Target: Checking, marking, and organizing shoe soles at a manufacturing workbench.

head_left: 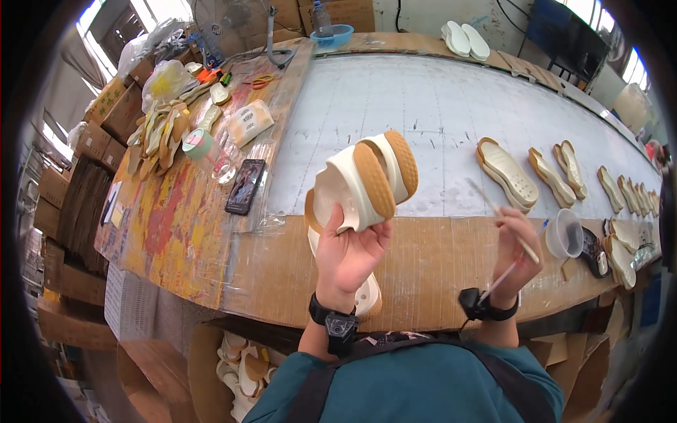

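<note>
My left hand is raised over the near edge of the table. Its fingers grip cream-and-tan shoe soles, two of them side by side with their textured tan ends up. Below that hand another cream sole shows partly, the rest hidden behind my wrist. My right hand is closed around a thin brush, whose tip points up and left toward the white surface. A second slim stick crosses the same hand, running down toward my wrist; whether it is gripped too is unclear.
Several soles lie in a row along the right. A clear plastic tub stands right of my right hand. Leftward are a phone, a glass cup, a tissue pack and a sole pile. A box of soles sits below.
</note>
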{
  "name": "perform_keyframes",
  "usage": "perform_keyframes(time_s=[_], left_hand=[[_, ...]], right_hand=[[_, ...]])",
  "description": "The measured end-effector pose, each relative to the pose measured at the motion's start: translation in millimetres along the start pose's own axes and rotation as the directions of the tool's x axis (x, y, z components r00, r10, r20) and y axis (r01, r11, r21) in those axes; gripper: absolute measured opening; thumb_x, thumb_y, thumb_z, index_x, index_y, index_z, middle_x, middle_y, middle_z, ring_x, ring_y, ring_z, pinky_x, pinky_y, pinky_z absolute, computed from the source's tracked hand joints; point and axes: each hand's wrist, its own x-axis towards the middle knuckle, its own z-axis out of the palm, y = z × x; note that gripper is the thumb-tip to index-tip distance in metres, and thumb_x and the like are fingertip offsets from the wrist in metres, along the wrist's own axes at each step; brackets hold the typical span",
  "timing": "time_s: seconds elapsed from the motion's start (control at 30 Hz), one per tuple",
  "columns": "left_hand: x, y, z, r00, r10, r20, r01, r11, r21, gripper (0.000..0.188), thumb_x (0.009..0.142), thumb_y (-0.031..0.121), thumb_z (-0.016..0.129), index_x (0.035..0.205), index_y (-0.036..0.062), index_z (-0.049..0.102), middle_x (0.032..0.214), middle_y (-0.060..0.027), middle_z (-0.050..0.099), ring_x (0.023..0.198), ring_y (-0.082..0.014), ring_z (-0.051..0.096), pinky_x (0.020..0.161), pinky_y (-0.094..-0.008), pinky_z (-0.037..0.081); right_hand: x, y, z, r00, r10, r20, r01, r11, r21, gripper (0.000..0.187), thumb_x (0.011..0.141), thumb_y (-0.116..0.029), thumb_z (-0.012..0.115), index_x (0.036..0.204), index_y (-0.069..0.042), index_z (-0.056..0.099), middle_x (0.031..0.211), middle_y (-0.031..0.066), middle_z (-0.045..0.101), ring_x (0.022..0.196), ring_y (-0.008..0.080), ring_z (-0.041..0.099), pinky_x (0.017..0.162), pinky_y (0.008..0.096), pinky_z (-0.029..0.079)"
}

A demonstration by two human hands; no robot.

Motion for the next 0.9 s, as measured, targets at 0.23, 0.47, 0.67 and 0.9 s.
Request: perform_keyframes(time_s=[0.23, 0.47, 0.67, 0.9], left_hand=[[-21.0, 3.6, 11.2, 0.854, -0.183, 0.487, 0.054, 0.962, 0.268, 0.043, 0.090, 0.031, 0.037, 0.125, 0.0066, 0.035, 0.123, -0.0111, 0.043, 0.113, -0.0279, 0.042, 0.097, -0.0451, 0.031], [-38.8, 28.8, 7.5, 0.947, -0.054, 0.317, -0.128, 0.842, 0.525, 0.043, 0.084, 0.018, 0.048, 0.123, 0.0018, 0.037, 0.119, -0.0117, 0.047, 0.107, -0.0252, 0.048, 0.092, -0.0397, 0.038], [-54.0, 46.6, -7.4, 0.994, 0.045, 0.095, -0.103, 0.610, 0.786, 0.055, 0.079, 0.039, 0.051, 0.113, -0.0016, 0.040, 0.099, -0.0195, 0.052, 0.089, -0.0297, 0.055, 0.082, -0.0381, 0.045], [-67.6, 49.6, 42.5, 0.989, 0.087, -0.122, 0.074, 0.427, 0.901, 0.046, 0.079, 0.024, 0.054, 0.116, -0.0011, 0.043, 0.103, -0.0118, 0.056, 0.090, -0.0200, 0.057, 0.079, -0.0297, 0.046]], right_hand=[[-57.7, 109.0, -103.5, 0.894, 0.346, 0.284, 0.058, 0.540, -0.839, 0.020, 0.069, 0.007, 0.048, 0.083, -0.002, 0.059, 0.097, 0.0128, 0.059, 0.085, 0.0325, 0.055, 0.074, 0.0368, 0.045], [-95.9, 140.9, -144.4, 0.821, 0.527, 0.217, -0.137, 0.552, -0.823, 0.021, 0.067, 0.007, 0.047, 0.082, -0.002, 0.058, 0.102, 0.0143, 0.057, 0.094, 0.0334, 0.052, 0.080, 0.0384, 0.042], [-94.1, 131.5, -144.2, 0.769, 0.551, 0.325, -0.002, 0.510, -0.860, 0.025, 0.068, 0.008, 0.046, 0.089, 0.000, 0.057, 0.106, 0.0171, 0.055, 0.104, 0.0335, 0.047, 0.086, 0.0389, 0.040], [-64.7, 78.4, -89.8, 0.735, 0.599, 0.318, -0.413, 0.767, -0.491, 0.021, 0.080, -0.001, 0.049, 0.100, 0.002, 0.055, 0.102, 0.0122, 0.057, 0.099, 0.0229, 0.051, 0.081, 0.0310, 0.042]])
